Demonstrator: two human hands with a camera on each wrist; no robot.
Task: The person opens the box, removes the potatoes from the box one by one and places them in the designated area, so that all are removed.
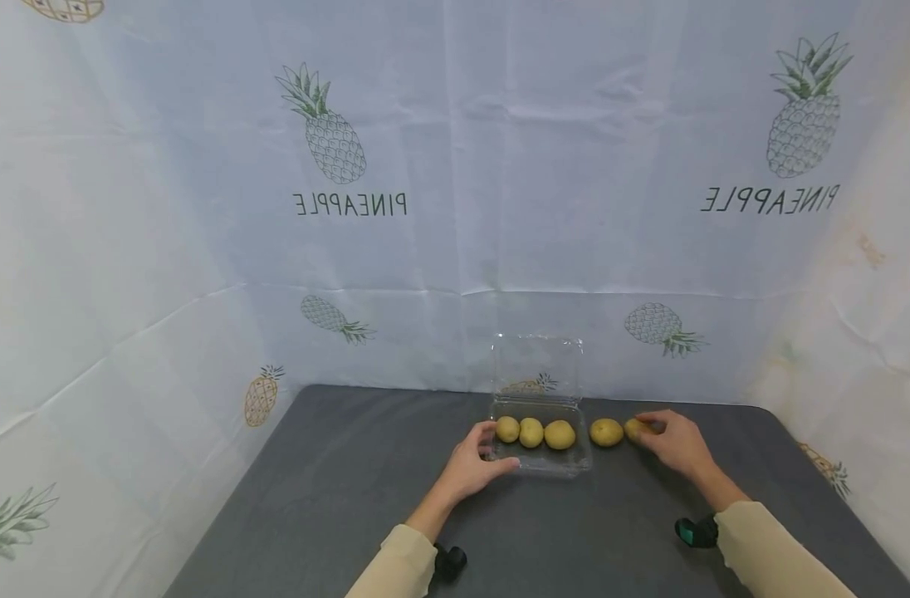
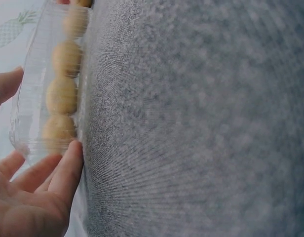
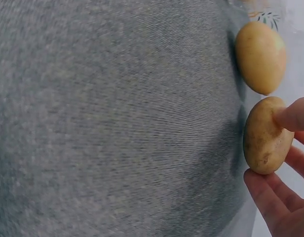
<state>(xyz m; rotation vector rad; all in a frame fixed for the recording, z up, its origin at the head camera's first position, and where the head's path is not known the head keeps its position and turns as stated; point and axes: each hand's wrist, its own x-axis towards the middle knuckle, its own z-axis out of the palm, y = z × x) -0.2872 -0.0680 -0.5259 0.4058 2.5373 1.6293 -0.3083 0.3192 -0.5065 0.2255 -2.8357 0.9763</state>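
Observation:
A clear plastic clamshell container (image 1: pixel 542 466) stands on the dark table with its lid (image 1: pixel 537 357) raised at the back. Three potatoes (image 1: pixel 531 432) sit in a row inside it. My left hand (image 1: pixel 472 465) grips the container's left front corner, thumb at the front side and fingers along the left end. To the right of the container, another potato (image 3: pixel 261 58) lies on the table. Just beyond it, my right hand (image 1: pixel 677 444) holds a brownish-yellow potato (image 3: pixel 266 136) between thumb and fingers, at table level. The right wrist view shows a small gap between these two potatoes.
The dark grey cloth-covered table (image 1: pixel 335 482) reaches back to a white curtain (image 1: pixel 455 166) printed with pineapples. The raised lid stands close to this curtain. Curtain cloth also hangs along the left and right sides. Dark straps with cameras (image 1: pixel 697 531) are on both wrists.

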